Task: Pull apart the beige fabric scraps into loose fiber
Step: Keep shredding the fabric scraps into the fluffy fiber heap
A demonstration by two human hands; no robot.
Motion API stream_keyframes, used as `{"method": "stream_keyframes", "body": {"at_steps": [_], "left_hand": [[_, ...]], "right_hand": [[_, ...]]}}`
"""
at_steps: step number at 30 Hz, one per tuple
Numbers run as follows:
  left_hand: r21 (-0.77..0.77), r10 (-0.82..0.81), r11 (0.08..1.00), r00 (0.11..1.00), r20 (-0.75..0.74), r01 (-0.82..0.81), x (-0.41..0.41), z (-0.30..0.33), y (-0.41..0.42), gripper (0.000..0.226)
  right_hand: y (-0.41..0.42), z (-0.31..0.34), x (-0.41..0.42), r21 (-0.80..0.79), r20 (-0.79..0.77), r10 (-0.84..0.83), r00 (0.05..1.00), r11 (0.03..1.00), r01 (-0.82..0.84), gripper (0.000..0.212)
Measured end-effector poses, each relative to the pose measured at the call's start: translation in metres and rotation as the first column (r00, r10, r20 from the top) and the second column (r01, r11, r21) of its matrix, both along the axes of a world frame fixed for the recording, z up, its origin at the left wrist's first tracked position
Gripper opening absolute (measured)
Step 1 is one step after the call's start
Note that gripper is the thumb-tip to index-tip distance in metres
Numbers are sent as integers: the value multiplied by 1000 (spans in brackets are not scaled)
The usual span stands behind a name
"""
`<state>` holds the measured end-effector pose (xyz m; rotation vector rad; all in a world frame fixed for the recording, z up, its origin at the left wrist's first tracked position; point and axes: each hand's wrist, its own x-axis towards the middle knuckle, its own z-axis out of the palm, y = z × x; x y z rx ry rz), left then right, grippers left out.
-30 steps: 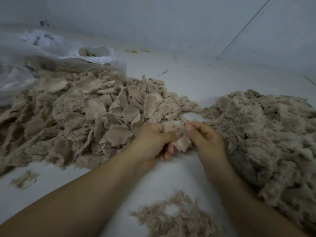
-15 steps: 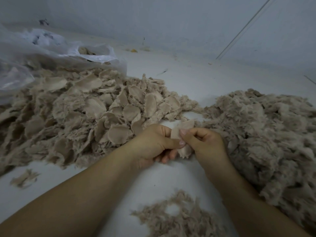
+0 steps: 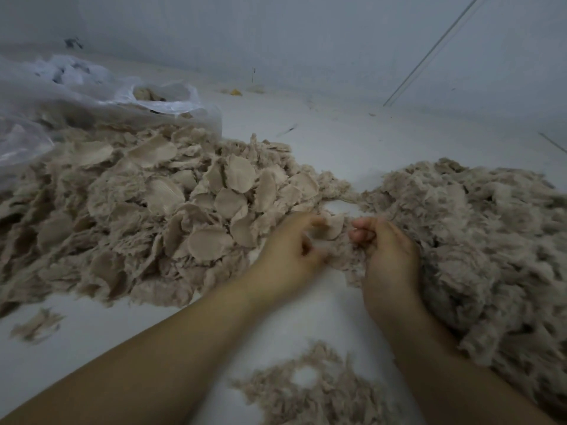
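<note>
A wide heap of beige fabric scraps (image 3: 147, 210), many of them flat rounded pieces, covers the left of the white floor. On the right lies a big mound of loose beige fiber (image 3: 478, 240). Between them my left hand (image 3: 288, 256) pinches one side of a beige scrap (image 3: 333, 230), and my right hand (image 3: 386, 256) grips its fluffy torn side. The scrap is stretched between the two hands, its lower part frayed into fiber.
A clear plastic bag (image 3: 92, 99) with more scraps lies at the back left. A small patch of fiber (image 3: 310, 391) sits near my forearms, a tiny tuft (image 3: 36, 326) at the left. A grey wall rises behind the white floor (image 3: 352, 142).
My hands, close together on the scrap before, have moved apart sideways. The scrap between them has spread and frayed.
</note>
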<state>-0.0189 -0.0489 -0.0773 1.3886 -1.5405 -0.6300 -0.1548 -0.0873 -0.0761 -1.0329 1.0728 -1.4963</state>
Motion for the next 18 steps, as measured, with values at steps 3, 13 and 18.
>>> {"method": "stream_keyframes", "body": {"at_steps": [3,13,18], "left_hand": [[-24,-130,984,812,568,174,-13,-6,-5,33],[-209,12,978,995,96,9,-1,-7,2,16],[60,-6,998,914,-407,33,0,-1,0,32]], "right_hand": [[-1,0,0,-7,43,-1,999,1000,1,52],[6,9,-2,-34,280,248,927,968,-249,40],[7,12,6,234,257,312,914,898,-373,57]]}}
